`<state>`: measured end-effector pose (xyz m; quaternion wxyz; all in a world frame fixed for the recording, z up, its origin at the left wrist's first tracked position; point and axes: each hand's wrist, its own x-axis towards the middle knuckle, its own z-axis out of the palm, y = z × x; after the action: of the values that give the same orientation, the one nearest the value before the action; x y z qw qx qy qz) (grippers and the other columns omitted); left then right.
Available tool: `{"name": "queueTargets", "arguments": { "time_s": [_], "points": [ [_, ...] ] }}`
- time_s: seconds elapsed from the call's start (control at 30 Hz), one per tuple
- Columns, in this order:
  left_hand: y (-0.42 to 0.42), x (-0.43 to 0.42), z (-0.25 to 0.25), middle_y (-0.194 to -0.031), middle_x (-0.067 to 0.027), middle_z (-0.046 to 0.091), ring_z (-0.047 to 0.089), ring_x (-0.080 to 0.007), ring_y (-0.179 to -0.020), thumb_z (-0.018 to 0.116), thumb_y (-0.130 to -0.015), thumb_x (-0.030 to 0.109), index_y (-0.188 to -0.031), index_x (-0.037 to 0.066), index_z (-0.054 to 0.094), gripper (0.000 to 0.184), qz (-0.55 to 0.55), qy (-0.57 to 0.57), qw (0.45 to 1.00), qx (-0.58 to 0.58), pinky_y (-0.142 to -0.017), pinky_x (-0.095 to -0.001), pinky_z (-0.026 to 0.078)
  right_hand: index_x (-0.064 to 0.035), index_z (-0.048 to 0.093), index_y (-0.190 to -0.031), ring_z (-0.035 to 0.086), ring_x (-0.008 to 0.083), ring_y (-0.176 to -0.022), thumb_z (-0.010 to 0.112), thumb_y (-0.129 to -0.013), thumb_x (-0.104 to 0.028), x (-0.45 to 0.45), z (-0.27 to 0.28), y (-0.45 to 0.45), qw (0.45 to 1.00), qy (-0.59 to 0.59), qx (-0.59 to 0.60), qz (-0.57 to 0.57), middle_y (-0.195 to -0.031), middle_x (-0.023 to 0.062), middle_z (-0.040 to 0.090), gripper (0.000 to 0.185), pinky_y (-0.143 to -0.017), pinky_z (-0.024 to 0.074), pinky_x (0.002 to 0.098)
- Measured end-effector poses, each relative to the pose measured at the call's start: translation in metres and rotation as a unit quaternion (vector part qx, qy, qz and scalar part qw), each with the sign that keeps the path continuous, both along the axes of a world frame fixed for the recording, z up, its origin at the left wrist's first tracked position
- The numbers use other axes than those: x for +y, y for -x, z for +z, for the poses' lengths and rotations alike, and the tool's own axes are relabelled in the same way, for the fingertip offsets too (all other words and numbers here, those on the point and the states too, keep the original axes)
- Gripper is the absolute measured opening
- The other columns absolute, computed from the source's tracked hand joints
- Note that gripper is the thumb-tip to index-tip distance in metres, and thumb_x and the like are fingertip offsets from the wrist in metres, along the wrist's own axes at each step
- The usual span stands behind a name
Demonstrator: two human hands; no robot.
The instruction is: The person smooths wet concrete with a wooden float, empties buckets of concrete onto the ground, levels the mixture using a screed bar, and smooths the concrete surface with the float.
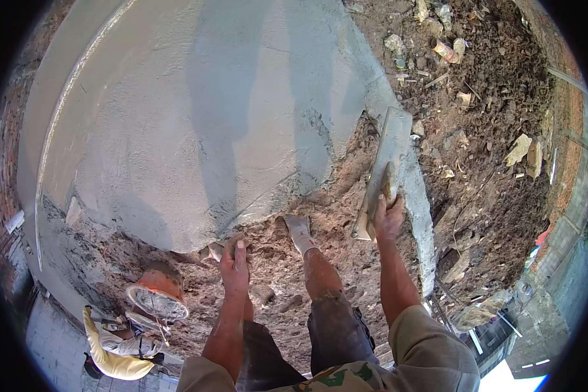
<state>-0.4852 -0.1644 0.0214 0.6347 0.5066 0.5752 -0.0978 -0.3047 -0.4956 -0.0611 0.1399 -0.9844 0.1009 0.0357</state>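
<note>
My right hand (389,217) is closed around the handle of a long, cement-smeared plastering float (387,140). The float is tilted, its far end near the right edge of the wet concrete (150,130). My left hand (235,266) is held in front of my left leg near the slab's front edge, fingers curled in. Whether anything lies inside those fingers is hidden. The concrete looks smoothed over most of its face, with a rough broken edge towards my feet.
My feet stand on lumpy brown soil (287,287). An orange bucket (160,289) lies lower left, close to a person in a yellow top (121,362). Rubble and litter (451,52) cover the soil at right, before a brick wall (565,72). A narrow concrete strip (419,222) runs beside my right hand.
</note>
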Motion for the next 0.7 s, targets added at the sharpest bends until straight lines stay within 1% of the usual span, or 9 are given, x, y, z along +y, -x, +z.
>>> {"name": "queueTargets", "arguments": {
  "time_s": [0.1, 0.23, 0.3, 0.37, 0.43, 0.47, 0.57, 0.6, 0.7],
  "points": [
    [0.005, 0.006, 0.018, -0.086, -0.0006, 0.06, 0.051, -0.0048, -0.065, 0.057, -0.096, 0.031, -0.12, 0.009, 0.06, 0.032, -0.021, -0.023, 1.0, 0.001, -0.054, -0.0202, 0.042, 0.0033, 0.045, -0.123, 0.064, 0.0411, -0.089, 0.069, -0.083, -0.029, 0.037, 0.097, -0.011, 0.997, -0.068, -0.011, -0.023, -0.101, 0.0283, 0.061, 0.057, -0.079, 0.0491, 0.0455],
    [-0.005, 0.009, 0.04, -0.088, -0.001, 0.06, 0.051, -0.0055, -0.065, 0.059, -0.096, 0.028, -0.119, 0.006, 0.06, 0.032, -0.054, -0.083, 0.995, -0.004, -0.058, -0.0207, 0.044, 0.0027, 0.044, -0.126, 0.063, 0.046, -0.085, 0.07, -0.081, -0.03, 0.023, 0.064, 0.001, 0.987, -0.127, 0.096, 0.036, -0.09, 0.0267, 0.065, 0.062, -0.077, 0.0492, 0.0481],
    [-0.011, 0.009, 0.052, -0.09, -0.002, 0.06, 0.053, -0.0068, -0.066, 0.058, -0.096, 0.027, -0.12, 0.005, 0.059, 0.033, -0.053, -0.113, 0.992, -0.033, -0.061, -0.0214, 0.045, 0.002, 0.042, -0.126, 0.063, 0.0459, -0.089, 0.067, -0.081, -0.033, 0.036, 0.065, -0.004, 0.96, 0.012, 0.255, 0.117, -0.094, 0.0283, 0.065, 0.062, -0.081, 0.0497, 0.0488],
    [-0.02, 0.016, 0.079, -0.094, -0.0056, 0.063, 0.057, -0.0104, -0.076, 0.058, -0.096, 0.028, -0.121, 0.003, 0.058, 0.036, -0.032, -0.091, 0.995, -0.008, -0.07, -0.025, 0.049, 0.0026, 0.035, -0.134, 0.063, 0.0446, -0.094, 0.063, -0.084, -0.033, 0.031, 0.07, -0.014, 0.865, 0.139, 0.435, 0.21, -0.102, 0.0291, 0.064, 0.067, -0.084, 0.0494, 0.0486],
    [-0.033, 0.022, 0.117, -0.096, -0.0085, 0.065, 0.059, -0.0135, -0.082, 0.056, -0.096, 0.03, -0.121, 0.002, 0.057, 0.038, -0.018, -0.115, 0.993, 0.002, -0.073, -0.0277, 0.049, 0.0002, 0.038, -0.125, 0.064, 0.0431, -0.093, 0.061, -0.084, -0.032, 0.023, 0.093, 0.001, 0.883, 0.133, 0.408, 0.192, -0.1, 0.0282, 0.064, 0.057, -0.084, 0.0492, 0.0501],
    [-0.035, 0.028, 0.137, -0.097, -0.0083, 0.065, 0.061, -0.0116, -0.084, 0.055, -0.096, 0.031, -0.119, 0.0, 0.058, 0.039, -0.034, -0.216, 0.976, -0.003, -0.078, -0.0268, 0.047, 0.0004, 0.041, -0.122, 0.063, 0.043, -0.094, 0.062, -0.083, -0.033, 0.027, 0.119, -0.003, 0.896, 0.12, 0.389, 0.176, -0.1, 0.0282, 0.064, 0.055, -0.085, 0.049, 0.0499],
    [-0.027, 0.04, 0.137, -0.105, -0.0121, 0.066, 0.061, -0.0134, -0.091, 0.055, -0.096, 0.034, -0.115, 0.0, 0.061, 0.04, -0.082, -0.283, 0.955, 0.034, -0.084, -0.0269, 0.046, -0.0003, 0.045, -0.116, 0.063, 0.0434, -0.094, 0.064, -0.08, -0.032, 0.019, 0.122, -0.015, 0.929, 0.073, 0.333, 0.146, -0.099, 0.0285, 0.064, 0.051, -0.085, 0.0485, 0.0502],
    [-0.008, 0.044, 0.114, -0.099, -0.0186, 0.067, 0.064, -0.0233, -0.088, 0.054, -0.095, 0.039, -0.115, 0.0, 0.063, 0.044, -0.043, -0.223, 0.974, -0.021, -0.076, -0.0331, 0.05, -0.0008, 0.046, -0.114, 0.062, 0.0436, -0.094, 0.065, -0.079, -0.031, 0.006, 0.118, -0.017, 0.935, 0.061, 0.318, 0.143, -0.099, 0.0287, 0.064, 0.05, -0.086, 0.0484, 0.0505],
    [-0.006, 0.055, 0.114, -0.103, -0.0176, 0.067, 0.063, -0.0237, -0.095, 0.059, -0.093, 0.034, -0.125, 0.001, 0.057, 0.046, -0.104, -0.036, 0.992, 0.061, -0.079, -0.0327, 0.05, -0.0016, 0.051, -0.113, 0.061, 0.0447, -0.095, 0.063, -0.076, -0.029, -0.007, 0.094, -0.025, 0.953, 0.056, 0.292, 0.051, -0.098, 0.0277, 0.063, 0.048, -0.086, 0.0484, 0.0495]
  ]
}}
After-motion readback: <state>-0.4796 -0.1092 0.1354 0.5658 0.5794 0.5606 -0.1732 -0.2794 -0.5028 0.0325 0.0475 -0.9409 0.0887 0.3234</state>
